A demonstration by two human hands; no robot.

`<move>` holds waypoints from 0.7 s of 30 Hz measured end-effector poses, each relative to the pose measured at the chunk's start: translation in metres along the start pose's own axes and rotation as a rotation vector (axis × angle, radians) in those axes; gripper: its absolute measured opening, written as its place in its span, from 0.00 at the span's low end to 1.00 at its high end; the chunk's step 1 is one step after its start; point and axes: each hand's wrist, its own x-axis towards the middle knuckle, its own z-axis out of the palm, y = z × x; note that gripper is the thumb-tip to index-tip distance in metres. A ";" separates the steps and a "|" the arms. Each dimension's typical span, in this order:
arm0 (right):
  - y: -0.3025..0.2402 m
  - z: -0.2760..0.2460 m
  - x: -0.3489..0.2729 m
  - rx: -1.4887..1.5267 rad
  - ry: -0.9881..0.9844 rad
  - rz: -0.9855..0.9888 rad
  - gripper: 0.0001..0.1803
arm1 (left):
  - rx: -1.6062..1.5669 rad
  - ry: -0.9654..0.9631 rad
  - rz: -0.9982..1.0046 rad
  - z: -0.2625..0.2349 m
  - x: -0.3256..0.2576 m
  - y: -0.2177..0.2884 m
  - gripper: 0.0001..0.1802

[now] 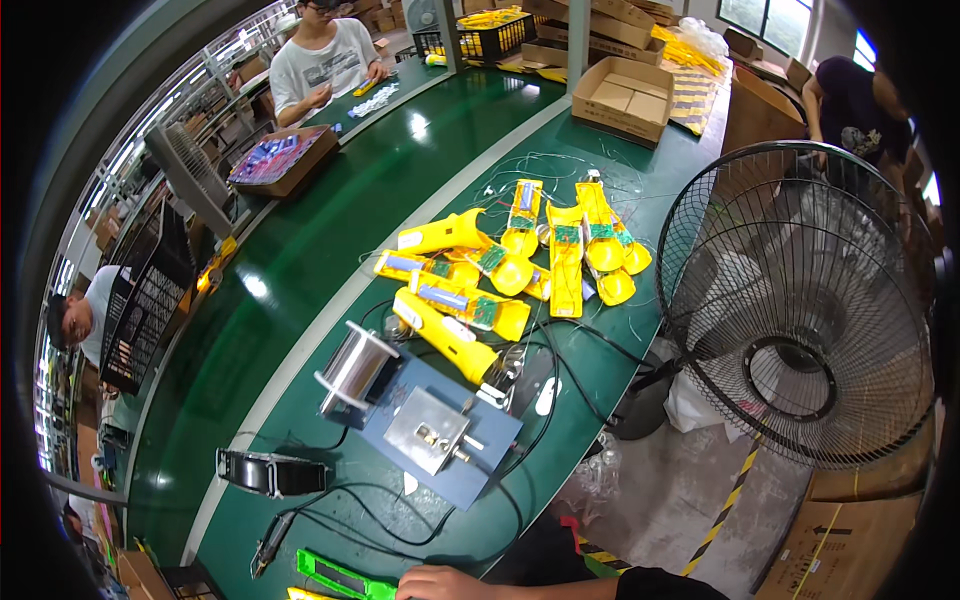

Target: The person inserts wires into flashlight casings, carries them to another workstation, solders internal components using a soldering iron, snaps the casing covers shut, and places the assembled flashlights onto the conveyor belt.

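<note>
At the lower edge, my right hand (pixel 440 583) has its fingers closed on the near end of a bright green plastic housing (pixel 345 577). The lower edge cuts off part of this hand, and my left hand does not show. A bit of yellow plastic (pixel 308 594) lies beside the green piece. To its left rests a thin dark tool with a cable (pixel 270 545), probably a soldering iron. Farther up stands a blue-grey base (pixel 480 487) carrying a metal box (pixel 428 430) and a silver wire spool (pixel 355 368).
Yellow housings (pixel 565 262) with green boards and blue cells lie piled beyond the spool, wires among them. A black round-framed device (pixel 270 472) stands near the belt (pixel 300 290). A large caged fan (pixel 800 310) is at right. A cardboard box (pixel 625 100) and other people are farther off.
</note>
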 end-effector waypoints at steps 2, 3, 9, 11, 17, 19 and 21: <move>0.000 0.000 0.000 0.084 -0.011 0.046 0.07 | -0.051 -0.072 -0.011 -0.001 0.002 -0.004 0.20; 0.000 -0.001 0.000 0.108 -0.020 0.063 0.06 | -0.042 -0.072 -0.005 -0.001 0.002 -0.005 0.20; -0.002 -0.005 0.001 0.153 0.035 0.036 0.06 | 0.145 -0.188 -0.199 -0.008 0.009 0.017 0.25; 0.000 -0.005 0.000 0.146 0.010 0.017 0.06 | -0.114 -0.043 0.041 -0.008 0.009 0.055 0.24; -0.010 -0.010 0.002 -0.108 -0.201 -0.065 0.06 | 0.172 -0.263 0.467 -0.018 0.008 0.058 0.14; -0.016 -0.013 0.004 -0.201 -0.277 -0.064 0.06 | 0.115 -0.375 0.474 -0.017 0.008 0.056 0.06; -0.022 -0.014 0.007 -0.359 -0.305 -0.169 0.06 | 0.072 -0.380 0.504 -0.014 0.008 0.054 0.06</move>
